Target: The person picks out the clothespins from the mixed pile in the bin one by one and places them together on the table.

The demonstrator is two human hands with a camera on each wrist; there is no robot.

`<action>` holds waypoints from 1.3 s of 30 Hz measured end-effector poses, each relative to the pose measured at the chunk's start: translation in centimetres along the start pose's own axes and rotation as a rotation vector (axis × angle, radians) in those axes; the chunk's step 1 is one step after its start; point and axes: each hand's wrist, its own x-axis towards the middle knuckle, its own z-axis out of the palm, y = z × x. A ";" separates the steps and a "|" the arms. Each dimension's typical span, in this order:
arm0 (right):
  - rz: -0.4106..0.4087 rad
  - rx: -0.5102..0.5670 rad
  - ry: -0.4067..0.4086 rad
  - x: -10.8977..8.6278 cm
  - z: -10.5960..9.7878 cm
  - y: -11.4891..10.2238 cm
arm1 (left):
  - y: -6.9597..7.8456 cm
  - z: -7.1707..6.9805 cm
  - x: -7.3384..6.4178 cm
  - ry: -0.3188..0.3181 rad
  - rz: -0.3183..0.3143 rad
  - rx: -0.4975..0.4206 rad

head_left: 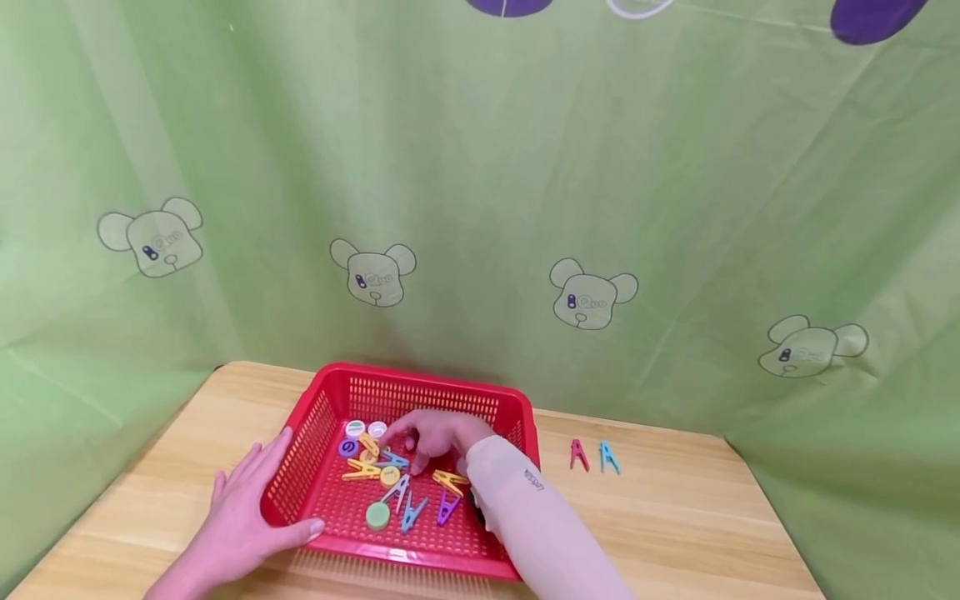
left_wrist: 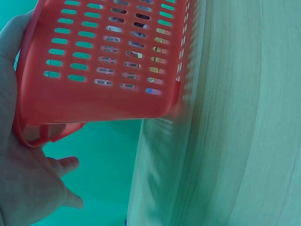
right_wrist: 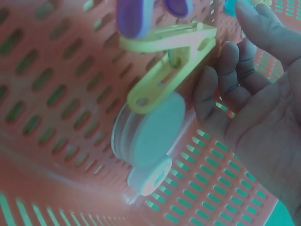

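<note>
A red plastic basket [head_left: 352, 533] holds clothespins and bottle caps. My left hand [head_left: 243, 517] rests against its front left corner, fingers stretched along the outside and thumb over the rim. My right hand [head_left: 438, 433] reaches inside with loosely bent fingers. Its leading fingertip is close to a yellow clothespin [head_left: 369, 444]; nothing shows clearly between the fingers. Around it lie a blue clothespin [head_left: 392, 459], another yellow clothespin [head_left: 362, 471], a purple cap [head_left: 348, 448] and a green cap [head_left: 378, 516]. In the right wrist view, a yellow clothespin [right_wrist: 164, 70] leans on a pale round cap [right_wrist: 157, 129].
A pink clothespin [head_left: 578, 455] and a light blue clothespin [head_left: 609, 457] lie on the wooden table [head_left: 675, 517], right of the basket. A green curtain [head_left: 480, 183] with printed bear heads hangs behind and on both sides.
</note>
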 end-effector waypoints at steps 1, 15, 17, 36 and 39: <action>0.004 -0.007 0.002 0.0 0.1 0.0 | 0.0 0.0 0.0 -0.002 -0.002 -0.002; -0.025 -0.181 0.039 0.7 0.0 0.0 | 0.2 -0.1 0.3 -0.001 0.000 0.007; -0.035 -0.227 0.043 0.8 0.0 0.1 | 0.2 -0.1 0.3 -0.001 0.001 0.003; -0.062 -0.317 0.048 0.6 0.1 -0.1 | 0.2 -0.1 0.1 -0.022 -0.026 0.008; -0.084 -0.313 0.049 0.4 -0.1 -0.2 | 0.3 -0.1 0.0 -0.020 -0.022 0.007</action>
